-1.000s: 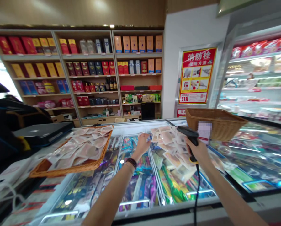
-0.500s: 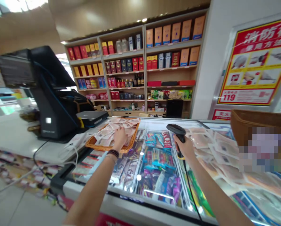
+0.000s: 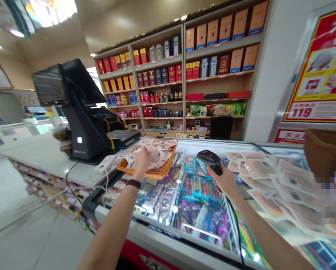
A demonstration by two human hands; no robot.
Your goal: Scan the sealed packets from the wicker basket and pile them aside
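In the head view, my left hand (image 3: 142, 160), with a beaded bracelet at the wrist, is over an orange wicker basket (image 3: 159, 173). Its fingers are closed on the edge of a flat clear packet (image 3: 155, 155) with pale contents. Similar packets (image 3: 165, 148) fill the basket, which rests on the glass of a display freezer (image 3: 145, 221). A black barcode scanner (image 3: 209, 157) is gripped in my right hand (image 3: 225, 180), its head pointing up and left. From its handle a black cable (image 3: 235, 225) runs down past my right forearm.
Many flat packets (image 3: 269, 180) overlap on the freezer's right side, beside a brown basket (image 3: 322, 150). At left, a black checkout terminal (image 3: 83, 123) stands on a white counter (image 3: 41, 150), with a white cable (image 3: 58, 193) trailing. Behind are shelves (image 3: 162, 84) of boxed goods.
The view has turned left, so the scene sits farther right. My left hand has lifted slightly from lying on the packets and now pinches one. The scanner remains in my right hand.
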